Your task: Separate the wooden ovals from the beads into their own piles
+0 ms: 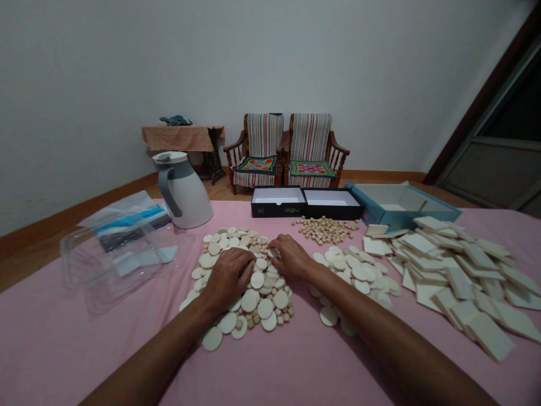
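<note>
A mixed pile of pale round wooden discs (249, 300) and small wooden cubes (288, 312) lies in front of me on a pink cloth. My left hand (229, 275) rests over the left part of this pile with its fingers curled and thumb close in; what lies under them is hidden. At the pile's upper right edge, my right hand (291, 256) has thumb and fingers closed around a wooden disc (274, 253). Right of the pile, partly behind my right forearm, is a group of discs (361, 272). Beyond it sits a heap of small cubes (325, 229).
Square wooden tiles (460, 265) are heaped at the right. Two black box halves (279, 210) and a blue box (406, 217) stand at the back. To the left are a white-grey jug (190, 197), clear plastic trays (80, 262) and a blue-and-black packet (131, 225) on the pink cloth (270, 372).
</note>
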`<state>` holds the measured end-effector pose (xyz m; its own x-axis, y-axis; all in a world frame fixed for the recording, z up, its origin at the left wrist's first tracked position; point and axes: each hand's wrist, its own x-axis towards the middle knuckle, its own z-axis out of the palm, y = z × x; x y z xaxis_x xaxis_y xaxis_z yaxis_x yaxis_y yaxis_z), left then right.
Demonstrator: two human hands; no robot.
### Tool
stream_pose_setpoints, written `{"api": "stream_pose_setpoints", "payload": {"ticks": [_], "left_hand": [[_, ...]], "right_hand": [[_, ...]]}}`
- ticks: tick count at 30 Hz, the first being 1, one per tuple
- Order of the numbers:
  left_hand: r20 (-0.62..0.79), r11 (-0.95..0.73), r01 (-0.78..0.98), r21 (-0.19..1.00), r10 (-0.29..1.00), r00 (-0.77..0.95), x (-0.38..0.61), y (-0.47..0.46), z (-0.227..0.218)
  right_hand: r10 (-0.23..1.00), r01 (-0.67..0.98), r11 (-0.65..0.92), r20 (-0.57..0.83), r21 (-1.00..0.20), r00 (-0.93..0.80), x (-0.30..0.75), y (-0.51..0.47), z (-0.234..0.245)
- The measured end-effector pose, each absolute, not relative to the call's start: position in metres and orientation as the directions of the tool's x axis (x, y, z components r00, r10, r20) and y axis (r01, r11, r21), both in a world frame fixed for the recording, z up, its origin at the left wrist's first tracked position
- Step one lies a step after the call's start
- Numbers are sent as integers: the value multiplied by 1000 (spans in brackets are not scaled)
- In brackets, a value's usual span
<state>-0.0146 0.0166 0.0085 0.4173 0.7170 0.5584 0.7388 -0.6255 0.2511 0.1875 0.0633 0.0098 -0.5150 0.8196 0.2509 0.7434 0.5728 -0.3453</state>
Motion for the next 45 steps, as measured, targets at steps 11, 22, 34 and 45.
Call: {"api": "stream_pose_setpoints", "payload": {"ticks": [11,22,34,45], "left_hand": [[564,-628,742,235,710,422,-14,19,8],[565,-618,747,244,717,409,-15,20,7],[574,-629,739,241,707,414,-15,19,5],[574,-631,742,228,702,421,-14,18,6]], "right_hand": [[871,766,479,343,-429,-352,313,18,42],[928,800,356,283,-484,-241,343,2,66],[770,654,629,222,-420,-599,210,48,10],[816,704,575,231,-417,-530,204,50,0]]}}
